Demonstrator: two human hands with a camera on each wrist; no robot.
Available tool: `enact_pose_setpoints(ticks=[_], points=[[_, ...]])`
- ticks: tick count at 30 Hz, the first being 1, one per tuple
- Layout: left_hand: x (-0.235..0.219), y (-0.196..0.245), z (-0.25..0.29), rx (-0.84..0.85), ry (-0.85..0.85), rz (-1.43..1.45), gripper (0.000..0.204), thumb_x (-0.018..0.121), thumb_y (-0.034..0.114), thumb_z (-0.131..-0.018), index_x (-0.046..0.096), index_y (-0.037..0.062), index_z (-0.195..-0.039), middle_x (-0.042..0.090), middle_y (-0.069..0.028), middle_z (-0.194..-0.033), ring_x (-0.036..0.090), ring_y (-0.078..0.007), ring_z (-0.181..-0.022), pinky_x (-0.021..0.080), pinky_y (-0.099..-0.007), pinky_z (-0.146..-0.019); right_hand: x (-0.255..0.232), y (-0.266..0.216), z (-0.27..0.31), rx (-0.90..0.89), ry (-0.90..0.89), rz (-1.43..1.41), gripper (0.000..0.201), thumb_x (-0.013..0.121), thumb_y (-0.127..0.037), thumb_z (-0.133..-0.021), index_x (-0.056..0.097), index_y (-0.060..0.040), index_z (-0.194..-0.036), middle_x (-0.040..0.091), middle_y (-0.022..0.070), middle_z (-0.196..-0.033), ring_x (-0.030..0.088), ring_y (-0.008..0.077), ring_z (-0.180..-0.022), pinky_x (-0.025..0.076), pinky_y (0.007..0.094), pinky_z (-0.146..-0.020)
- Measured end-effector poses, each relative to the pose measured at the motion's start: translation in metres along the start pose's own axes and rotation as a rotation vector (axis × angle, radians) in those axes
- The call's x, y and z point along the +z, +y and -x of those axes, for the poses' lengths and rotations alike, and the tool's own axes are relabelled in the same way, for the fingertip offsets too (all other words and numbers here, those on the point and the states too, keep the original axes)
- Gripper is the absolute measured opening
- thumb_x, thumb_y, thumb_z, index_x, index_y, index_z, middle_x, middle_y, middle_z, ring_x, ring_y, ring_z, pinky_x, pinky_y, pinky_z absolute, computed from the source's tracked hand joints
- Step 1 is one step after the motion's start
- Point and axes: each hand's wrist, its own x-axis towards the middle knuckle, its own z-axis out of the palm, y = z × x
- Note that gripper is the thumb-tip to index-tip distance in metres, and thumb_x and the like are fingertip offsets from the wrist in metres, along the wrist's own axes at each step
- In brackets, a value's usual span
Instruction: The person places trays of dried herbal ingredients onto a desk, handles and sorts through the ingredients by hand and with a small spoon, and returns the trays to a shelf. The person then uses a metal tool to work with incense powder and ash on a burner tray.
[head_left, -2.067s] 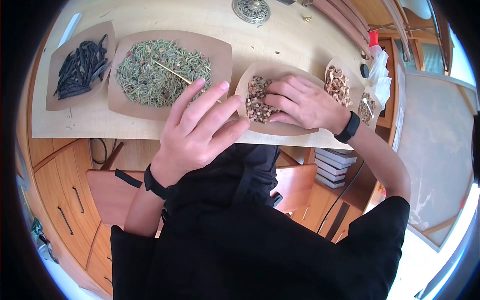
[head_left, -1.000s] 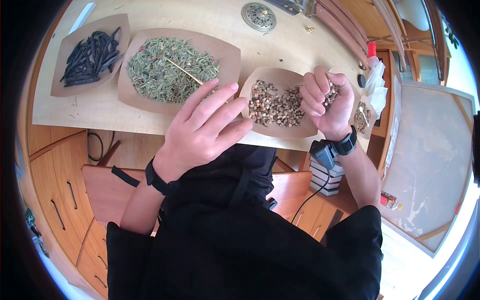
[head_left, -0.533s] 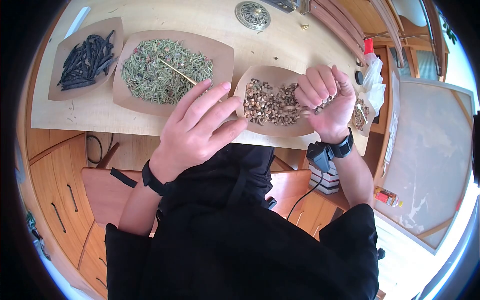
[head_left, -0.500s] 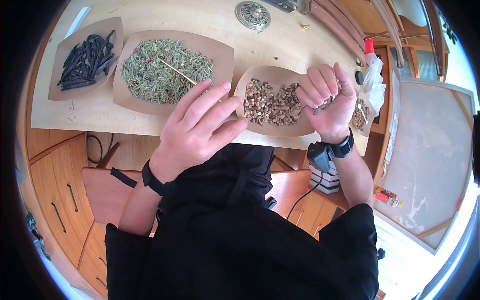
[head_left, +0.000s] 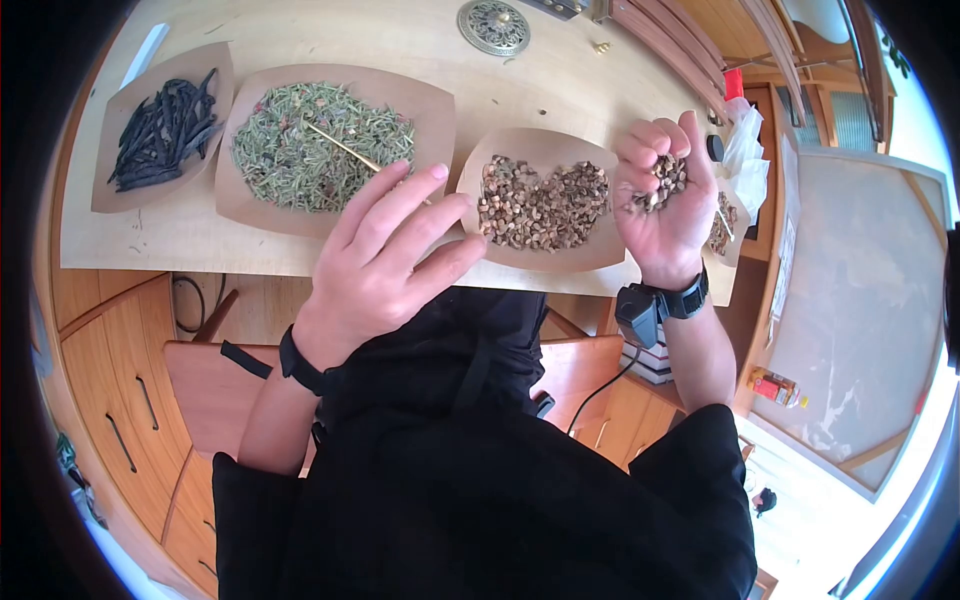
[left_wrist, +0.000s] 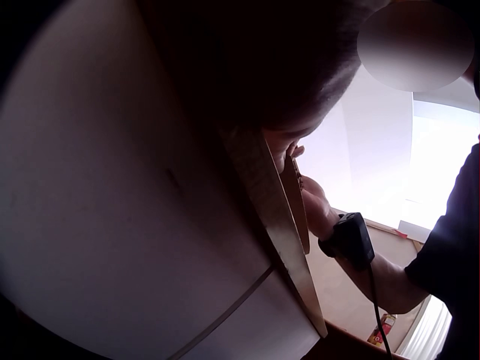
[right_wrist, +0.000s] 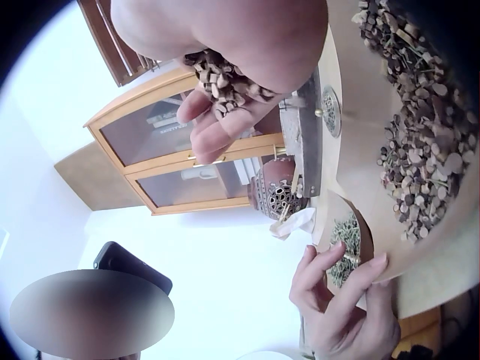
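My right hand [head_left: 665,210] is turned palm up at the right edge of a brown paper tray [head_left: 540,262]. Its curled fingers cup a handful of chopped dried stem pieces [right_wrist: 225,86], clearly seen in the right wrist view. More of these stem pieces [head_left: 545,205] lie spread in that tray. My left hand [head_left: 375,265] hovers at the table's front edge with its fingers spread. Its fingertips overlap the corner of a larger paper tray [head_left: 430,100] of green dried herb [head_left: 300,150]. A thin golden stick [head_left: 340,145] rests on the herb, its lower end hidden behind the left fingers.
Dark dried pods [head_left: 165,135] fill a tray at the far left. A round openwork metal lid [head_left: 494,27] lies at the back. Beyond my right hand are a small tray with a white spoon [head_left: 724,222], a black cap [head_left: 714,148] and a white plastic bag [head_left: 745,150].
My right hand has come up out of the stem-piece tray, turned palm up and loosened, so the handful shows. The left hand has stayed nearly in place.
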Motion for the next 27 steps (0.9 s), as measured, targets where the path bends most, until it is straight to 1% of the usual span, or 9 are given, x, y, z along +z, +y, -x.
enact_pose_setpoints(ticks=[1,3,6,7,9,13,15,21,27], points=[[0.000,0.000,0.000,0.003,0.004,0.003,0.011,0.076,0.016,-0.079,0.078,0.0198,-0.090,0.070,-0.0017,-0.115,0.058,-0.0254,-0.125,0.055,-0.0447,-0.106,-0.003,-0.001,0.000,0.000,0.001,0.000,0.048,0.041,-0.041,-0.113,0.054,-0.0080,-0.081,0.062,0.0101,-0.086,0.063,0.0259,-0.086,0.054,0.0278,-0.063],[0.000,0.000,-0.001,0.002,0.004,0.004,0.011,0.076,0.016,-0.079,0.078,0.0198,-0.089,0.070,-0.0018,-0.115,0.058,-0.0254,-0.125,0.055,-0.0447,-0.106,-0.016,-0.004,-0.002,0.050,-0.136,-0.056,0.048,0.041,-0.040,-0.112,0.064,-0.0035,-0.093,0.071,0.0169,-0.104,0.068,0.0358,-0.112,0.064,0.0364,-0.081],[0.000,0.000,0.000,0.002,0.005,0.005,0.012,0.076,0.016,-0.078,0.078,0.0196,-0.089,0.070,-0.0019,-0.114,0.058,-0.0253,-0.126,0.055,-0.0447,-0.106,-0.024,-0.004,-0.005,0.084,-0.271,-0.117,0.052,0.039,-0.040,-0.113,0.069,0.0019,-0.111,0.070,0.0225,-0.124,0.062,0.0426,-0.127,0.063,0.0472,-0.095],[0.001,0.000,0.000,0.002,0.006,0.006,0.012,0.076,0.016,-0.078,0.078,0.0195,-0.089,0.070,-0.0019,-0.113,0.058,-0.0252,-0.126,0.055,-0.0447,-0.106,-0.024,-0.003,-0.005,0.082,-0.270,-0.117,0.052,0.039,-0.040,-0.113,0.069,0.0019,-0.111,0.070,0.0225,-0.124,0.062,0.0426,-0.127,0.063,0.0472,-0.095],[0.000,0.001,0.000,0.000,-0.001,0.008,0.012,0.076,0.016,-0.078,0.078,0.0195,-0.089,0.070,-0.0018,-0.113,0.058,-0.0252,-0.126,0.055,-0.0446,-0.106,-0.022,-0.002,-0.004,0.107,-0.312,-0.194,0.057,0.035,-0.041,-0.113,0.065,0.0063,-0.126,0.062,0.0274,-0.138,0.053,0.0459,-0.137,0.058,0.0522,-0.103],[-0.001,0.000,-0.001,0.000,-0.009,0.009,0.012,0.075,0.016,-0.078,0.077,0.0195,-0.089,0.070,-0.0016,-0.112,0.058,-0.0250,-0.125,0.055,-0.0443,-0.106,-0.018,0.000,-0.005,0.099,-0.347,-0.242,0.061,0.031,-0.042,-0.113,0.060,0.0073,-0.136,0.055,0.0296,-0.146,0.044,0.0472,-0.143,0.051,0.0548,-0.111],[-0.001,0.000,-0.001,0.000,-0.011,0.007,0.012,0.075,0.016,-0.078,0.077,0.0195,-0.089,0.070,-0.0015,-0.112,0.058,-0.0249,-0.125,0.055,-0.0442,-0.106,-0.017,0.001,-0.005,0.064,-0.332,-0.246,0.063,0.028,-0.042,-0.113,0.052,0.0078,-0.144,0.047,0.0306,-0.153,0.037,0.0474,-0.148,0.042,0.0572,-0.119],[-0.004,0.001,0.001,-0.010,-0.059,0.010,0.022,0.083,0.019,-0.076,0.082,0.0240,-0.097,0.070,-0.0009,-0.115,0.057,-0.0276,-0.125,0.054,-0.0487,-0.104,-0.012,0.003,-0.002,0.058,-0.292,-0.255,0.066,0.028,-0.044,-0.112,0.044,0.0074,-0.151,0.041,0.0300,-0.157,0.033,0.0466,-0.150,0.031,0.0576,-0.124],[-0.004,0.001,0.000,-0.008,-0.057,0.015,0.023,0.082,0.018,-0.076,0.083,0.0245,-0.097,0.070,-0.0007,-0.115,0.056,-0.0273,-0.126,0.054,-0.0484,-0.104,-0.011,0.004,0.001,0.071,-0.300,-0.261,0.069,0.029,-0.047,-0.111,0.043,0.0065,-0.152,0.043,0.0294,-0.157,0.035,0.0460,-0.150,0.029,0.0559,-0.126]])
